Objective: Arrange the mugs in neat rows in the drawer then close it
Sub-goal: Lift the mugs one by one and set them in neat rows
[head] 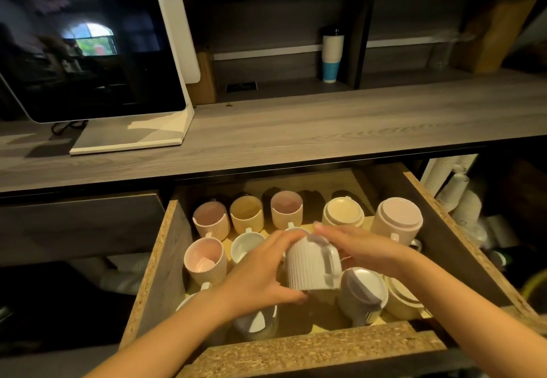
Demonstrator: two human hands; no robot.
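Holding the white ribbed mug point(307, 268) tilted in the air over the middle of the open drawer point(310, 351), the left hand point(260, 274) curls its fingers round the ribbed side, while the right hand point(365, 249) lays nearly straight fingers on the mug's upper end by the handle. With only one hand truly gripping, a slip would likely drop it onto the grey mug point(362, 292) leaning just below, and either could chip. Little bare floor shows in the drawer, so setting it down may knock the small white mug point(245, 246) or the pink mug point(204, 259) to the left. Another grey mug point(257, 323) lies under the left forearm and could be caught. The back row mixes three upright mugs with an upturned cream mug point(343, 212) and an upturned pink mug point(398, 219); the leaning mug may roll if the drawer is pushed in too soon. Overhanging the back row, the tabletop point(325, 129) carries a screen point(88, 43); paper cups point(453, 188) stand right of the drawer
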